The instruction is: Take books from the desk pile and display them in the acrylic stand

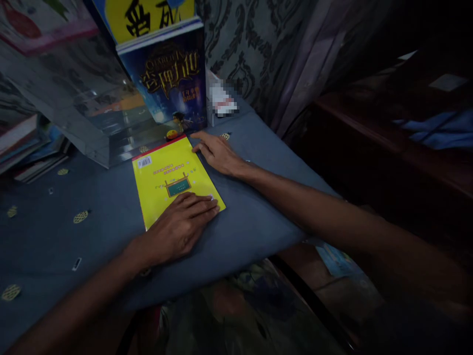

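A thin yellow book (158, 192) with a red edge at its far end lies on the blue tablecloth, a barcode at its far left corner and a small chalkboard picture in its middle. My left hand (183, 222) lies flat across the book's near end, fingers stretched out to the right. At the far right corner, my right hand (216, 153) has its fingers extended, with fingertips at the book's edge. Just behind the book stands an upright dark blue book (166, 84) with gold lettering.
A clear plastic holder (92, 133) stands at the back left, beside a stack of books (33, 148). The pineapple-print tablecloth (107, 212) covers the table, whose right edge runs diagonally. A patterned curtain (244, 54) hangs behind. Dark wooden furniture (362, 133) is at the right.
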Demonstrator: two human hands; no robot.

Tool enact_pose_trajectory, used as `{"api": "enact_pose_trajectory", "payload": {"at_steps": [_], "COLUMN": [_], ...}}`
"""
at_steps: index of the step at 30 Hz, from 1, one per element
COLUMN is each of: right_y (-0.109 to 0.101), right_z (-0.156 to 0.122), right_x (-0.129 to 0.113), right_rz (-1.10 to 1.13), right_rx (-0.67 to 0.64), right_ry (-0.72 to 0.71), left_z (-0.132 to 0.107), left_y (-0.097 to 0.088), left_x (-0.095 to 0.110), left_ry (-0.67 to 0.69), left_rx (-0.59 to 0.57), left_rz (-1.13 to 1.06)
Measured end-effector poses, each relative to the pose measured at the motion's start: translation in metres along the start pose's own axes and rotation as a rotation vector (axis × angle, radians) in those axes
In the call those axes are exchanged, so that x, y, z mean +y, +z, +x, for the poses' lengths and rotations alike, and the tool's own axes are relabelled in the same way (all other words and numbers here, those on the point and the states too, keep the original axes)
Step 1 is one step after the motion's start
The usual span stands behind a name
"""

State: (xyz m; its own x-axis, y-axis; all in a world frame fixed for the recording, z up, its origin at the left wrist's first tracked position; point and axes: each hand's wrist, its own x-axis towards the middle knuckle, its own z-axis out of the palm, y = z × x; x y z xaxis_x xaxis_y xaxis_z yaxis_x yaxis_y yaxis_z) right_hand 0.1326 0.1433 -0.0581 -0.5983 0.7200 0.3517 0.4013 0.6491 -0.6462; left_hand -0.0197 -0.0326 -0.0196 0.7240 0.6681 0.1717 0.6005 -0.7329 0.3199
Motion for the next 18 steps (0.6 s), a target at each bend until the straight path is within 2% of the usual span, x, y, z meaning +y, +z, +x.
{"api": "enact_pose_trajectory", "payload": {"at_steps": [4, 7, 10, 14, 16, 18], "right_y": [-0.001, 0.000, 0.002, 0.003, 0.003, 0.003], "right_z": [0.000, 0.000, 0.000, 0.001, 0.002, 0.003], "right_x": [-0.001, 0.000, 0.003, 0.004, 0.004, 0.003], "right_rz": [-0.004, 0.005, 0.010, -0.014, -0.021, -0.027], "right_rx": [0.002, 0.018, 0.043, 0.046, 0.044, 0.035], "right_ry": [-0.012, -0.030, -0.047, -0.057, -0.053, -0.043], "left_z": [0.001, 0.000, -0.011, -0.038, -0.050, -0.059], "left_y": [0.000, -0.007, -0.020, -0.039, -0.043, -0.042], "left_x": [0.004, -0.007, -0.039, -0.097, -0.119, -0.130], "left_ry": [-0.023, -0.025, -0.111, -0.466, -0.554, -0.581], "left_rx": [0.008, 0.030, 0.143, 0.300, 0.310, 0.310], "left_rz": [-0.017, -0.036, 0.060, 0.251, 0.295, 0.312]}}
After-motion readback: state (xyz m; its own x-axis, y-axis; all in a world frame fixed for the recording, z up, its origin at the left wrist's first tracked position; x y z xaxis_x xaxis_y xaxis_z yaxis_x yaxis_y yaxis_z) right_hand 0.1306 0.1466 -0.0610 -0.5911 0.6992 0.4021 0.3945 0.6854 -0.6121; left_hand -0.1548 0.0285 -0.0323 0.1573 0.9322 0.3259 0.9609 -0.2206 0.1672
